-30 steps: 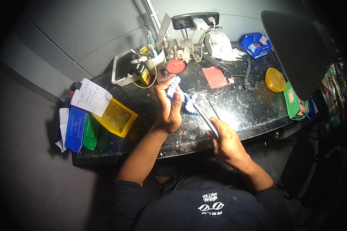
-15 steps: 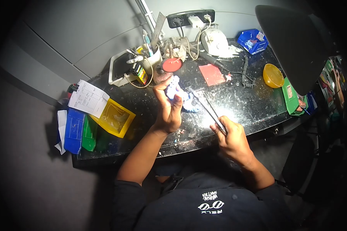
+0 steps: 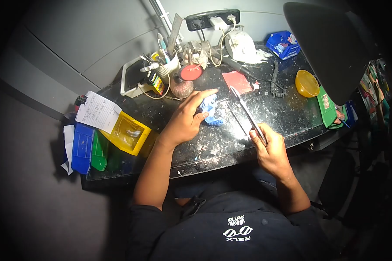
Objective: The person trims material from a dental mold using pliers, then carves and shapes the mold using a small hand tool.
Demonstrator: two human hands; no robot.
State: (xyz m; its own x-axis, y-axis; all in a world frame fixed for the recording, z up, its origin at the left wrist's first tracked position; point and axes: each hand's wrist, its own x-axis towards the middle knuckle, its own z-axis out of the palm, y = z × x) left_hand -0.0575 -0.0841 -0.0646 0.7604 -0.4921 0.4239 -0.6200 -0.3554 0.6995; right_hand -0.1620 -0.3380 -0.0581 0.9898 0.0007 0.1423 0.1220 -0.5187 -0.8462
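Near the centre of the frame, your left hand (image 3: 186, 121) curves against the blue piece (image 3: 210, 109), actual grip unconfirmed, while your right hand (image 3: 273, 150) holds a slim tool (image 3: 247, 112); the blue piece is judged light, stiff and chip-prone, best taken by its sides.

On the worktop (image 3: 204, 150), a moulded piece (image 3: 210, 111) lies between my left hand (image 3: 191, 116) and right hand (image 3: 271, 150), tweezers (image 3: 248, 113) in the latter. To my left, a written page (image 3: 98, 109) lies over a group of bins (image 3: 82, 148). Behind my left hand, tools (image 3: 162, 43) stand in a cup (image 3: 169, 70), beside a small box (image 3: 154, 81). Behind the tweezers lies a flat square (image 3: 237, 81); at right, a bowl (image 3: 307, 84) sits near a long bin (image 3: 328, 109).
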